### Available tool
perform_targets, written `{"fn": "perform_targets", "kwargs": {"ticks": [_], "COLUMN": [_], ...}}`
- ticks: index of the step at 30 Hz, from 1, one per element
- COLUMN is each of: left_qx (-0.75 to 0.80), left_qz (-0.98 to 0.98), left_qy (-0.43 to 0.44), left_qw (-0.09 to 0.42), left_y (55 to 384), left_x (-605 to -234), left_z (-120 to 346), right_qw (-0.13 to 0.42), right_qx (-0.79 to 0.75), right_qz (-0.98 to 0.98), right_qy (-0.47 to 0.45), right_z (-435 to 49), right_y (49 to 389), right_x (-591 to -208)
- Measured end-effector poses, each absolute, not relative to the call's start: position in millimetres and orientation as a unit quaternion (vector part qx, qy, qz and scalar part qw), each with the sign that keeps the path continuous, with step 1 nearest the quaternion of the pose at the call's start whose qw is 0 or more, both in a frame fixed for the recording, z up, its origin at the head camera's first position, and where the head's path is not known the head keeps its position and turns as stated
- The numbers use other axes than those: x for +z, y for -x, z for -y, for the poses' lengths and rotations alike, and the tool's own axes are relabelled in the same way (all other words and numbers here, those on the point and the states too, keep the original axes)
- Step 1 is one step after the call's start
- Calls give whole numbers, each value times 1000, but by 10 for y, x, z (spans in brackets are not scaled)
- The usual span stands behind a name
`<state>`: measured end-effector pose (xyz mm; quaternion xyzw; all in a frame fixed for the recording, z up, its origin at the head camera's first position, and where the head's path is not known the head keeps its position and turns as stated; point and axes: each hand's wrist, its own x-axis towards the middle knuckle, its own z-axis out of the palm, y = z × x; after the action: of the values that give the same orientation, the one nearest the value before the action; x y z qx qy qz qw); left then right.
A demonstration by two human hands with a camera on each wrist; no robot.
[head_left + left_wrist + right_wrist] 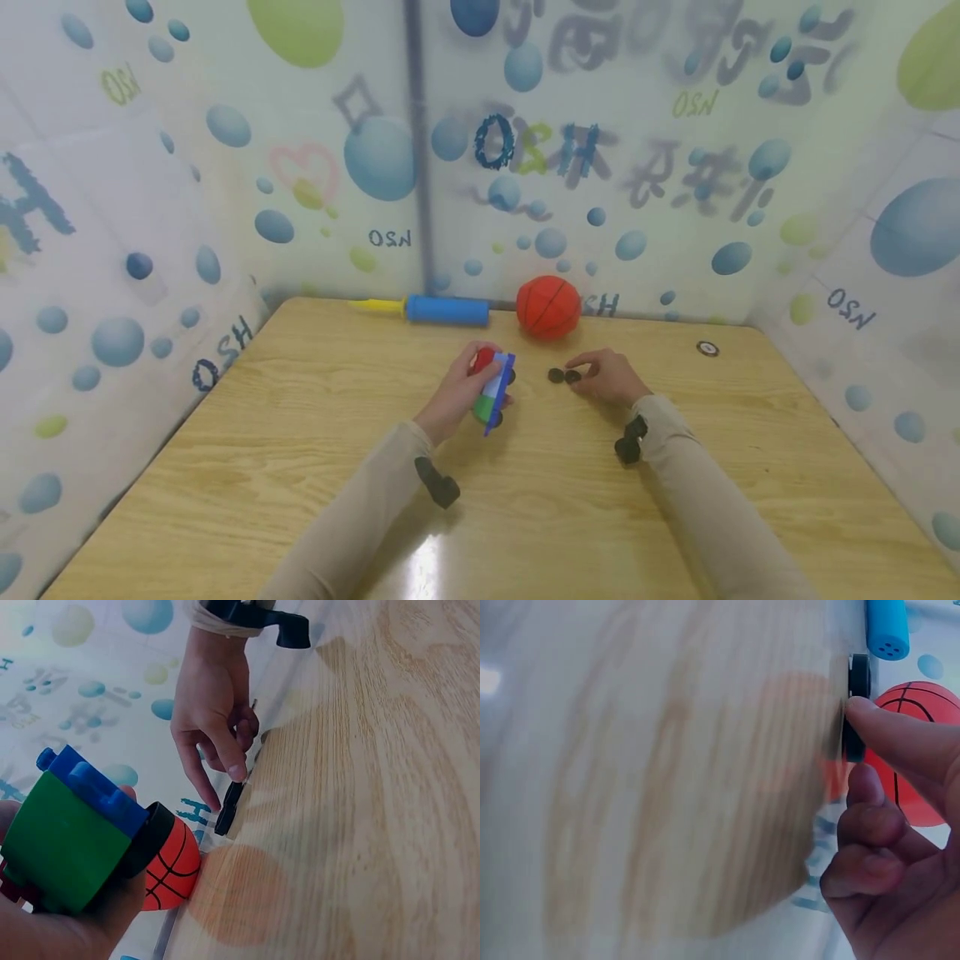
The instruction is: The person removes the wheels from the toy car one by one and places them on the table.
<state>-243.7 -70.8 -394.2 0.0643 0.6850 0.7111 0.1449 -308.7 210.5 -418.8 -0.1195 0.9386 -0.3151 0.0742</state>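
Note:
In the head view my left hand (455,392) grips a toy car (492,392) with a blue base, green, light-blue and red blocks and black wheels, held tilted above the table. Up close in the left wrist view are its green side (64,840) and a blue studded edge (94,787). My right hand (609,379) has thumb and index finger at opposite edges of a small black wheel (573,377) on the table. Another black wheel (556,375) lies right beside that one, to its left. In the right wrist view one fingertip overlaps the near wheel (853,742).
A red ball with black lines (548,308) sits at the table's back edge. Left of it lies a blue pump (447,311) with a yellow tip. A round disc with a dark rim and pale centre (707,348) lies at the back right. Patterned walls enclose the wooden table (300,400).

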Motion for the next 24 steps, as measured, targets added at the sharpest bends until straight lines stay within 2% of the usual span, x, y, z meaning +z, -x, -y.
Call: {"fn": "perform_targets", "kwargs": {"ticks": [11,24], "left_qx": [711,715], "left_qz": [-685,-679], "left_qy": [-57,-45], "left_qw": [148,158], "left_y": [2422,2437], "left_x": [-3939,-3968], "left_z": [710,637], "right_qw": [68,107], "right_qx": [-330,-423], "right_qz": [-932,-879], "right_qy": [131,193], "right_z": [-2167,-1965], "right_y": [2957,2583], "right_x": [-4078,-3901]}}
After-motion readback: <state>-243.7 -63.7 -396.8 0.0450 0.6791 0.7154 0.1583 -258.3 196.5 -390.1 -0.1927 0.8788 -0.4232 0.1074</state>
